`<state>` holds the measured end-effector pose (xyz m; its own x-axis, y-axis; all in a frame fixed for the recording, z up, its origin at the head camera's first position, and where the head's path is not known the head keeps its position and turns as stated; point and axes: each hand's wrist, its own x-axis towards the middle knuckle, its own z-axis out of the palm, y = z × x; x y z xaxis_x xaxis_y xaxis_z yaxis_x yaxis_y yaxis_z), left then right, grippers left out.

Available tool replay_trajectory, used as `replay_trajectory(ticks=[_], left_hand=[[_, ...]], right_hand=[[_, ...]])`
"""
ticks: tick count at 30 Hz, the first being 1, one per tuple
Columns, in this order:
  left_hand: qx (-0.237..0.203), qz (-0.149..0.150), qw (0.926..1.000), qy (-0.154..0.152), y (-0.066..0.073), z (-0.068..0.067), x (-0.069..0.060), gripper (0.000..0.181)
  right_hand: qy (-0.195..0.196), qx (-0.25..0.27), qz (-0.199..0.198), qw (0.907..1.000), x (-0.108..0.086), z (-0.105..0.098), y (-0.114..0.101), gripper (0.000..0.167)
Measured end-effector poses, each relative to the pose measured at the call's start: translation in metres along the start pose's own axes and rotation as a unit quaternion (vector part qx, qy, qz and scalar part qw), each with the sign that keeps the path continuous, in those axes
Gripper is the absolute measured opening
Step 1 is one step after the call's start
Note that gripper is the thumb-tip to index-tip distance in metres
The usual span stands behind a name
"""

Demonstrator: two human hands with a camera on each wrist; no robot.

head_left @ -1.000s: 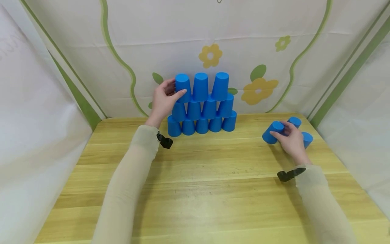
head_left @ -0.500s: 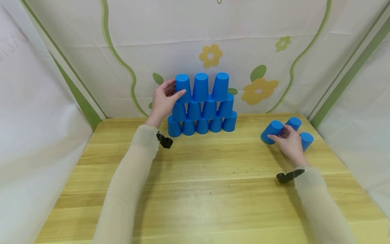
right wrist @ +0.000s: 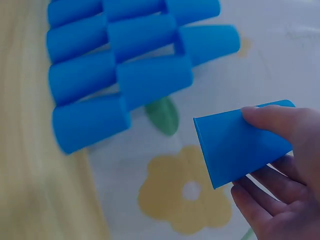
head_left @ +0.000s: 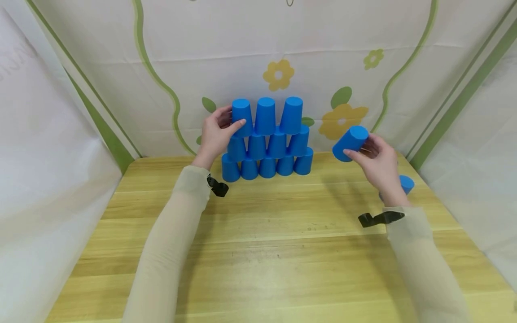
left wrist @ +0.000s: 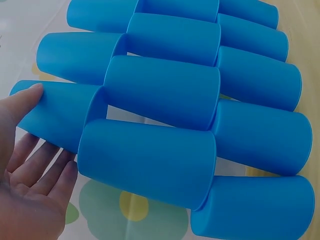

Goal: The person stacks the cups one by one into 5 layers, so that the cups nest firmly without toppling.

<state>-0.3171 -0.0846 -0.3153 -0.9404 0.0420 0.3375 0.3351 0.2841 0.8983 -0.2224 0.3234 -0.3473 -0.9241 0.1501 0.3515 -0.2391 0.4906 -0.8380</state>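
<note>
Blue cups stand upside down in a three-row stack against the back cloth. My left hand [head_left: 218,133] holds the left cup of the top row [head_left: 242,117], thumb on the near side and fingers behind. In the left wrist view that cup [left wrist: 60,112] rests on the row below. To the right of the stack, my right hand [head_left: 380,162] grips another blue cup [head_left: 350,144], tilted and raised above the table. The right wrist view shows this held cup [right wrist: 240,142] between thumb and fingers, apart from the stack.
A blue cup [head_left: 406,183] is on the table [head_left: 266,251] at the right, partly hidden by my right wrist. Flower-printed white cloth [head_left: 226,40] encloses the back and sides.
My right hand has lifted its cup off the table, moving up and slightly left. My left hand stays on the top-left cup of the stack.
</note>
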Motion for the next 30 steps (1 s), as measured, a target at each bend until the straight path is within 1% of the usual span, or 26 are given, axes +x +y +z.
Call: replay_trajectory(ticks=[5, 9, 13, 20, 23, 30], left_hand=[[0.000, 0.001, 1.0000, -0.001, -0.001, 0.000, 0.001, 0.062], [-0.001, 0.002, 1.0000, 0.000, -0.002, 0.000, 0.001, 0.062], [-0.001, 0.001, 1.0000, -0.001, -0.002, 0.000, 0.002, 0.062], [-0.006, -0.003, 1.0000, -0.001, -0.003, 0.000, 0.003, 0.061], [-0.006, -0.002, 1.0000, 0.000, -0.004, 0.000, 0.004, 0.061], [-0.005, 0.002, 1.0000, 0.002, -0.005, 0.000, 0.005, 0.061]], right_hand=[[0.007, 0.036, -0.040, 0.9985, 0.009, 0.011, -0.037, 0.062], [0.012, 0.054, -0.072, 0.9959, 0.017, 0.021, -0.063, 0.061], [0.012, 0.080, -0.091, 0.9925, 0.029, 0.032, -0.083, 0.059], [0.005, 0.111, -0.118, 0.9867, 0.057, 0.052, -0.110, 0.055], [-0.003, 0.113, -0.114, 0.9870, 0.068, 0.060, -0.119, 0.056], [-0.023, 0.111, -0.076, 0.9907, 0.090, 0.078, -0.133, 0.061]])
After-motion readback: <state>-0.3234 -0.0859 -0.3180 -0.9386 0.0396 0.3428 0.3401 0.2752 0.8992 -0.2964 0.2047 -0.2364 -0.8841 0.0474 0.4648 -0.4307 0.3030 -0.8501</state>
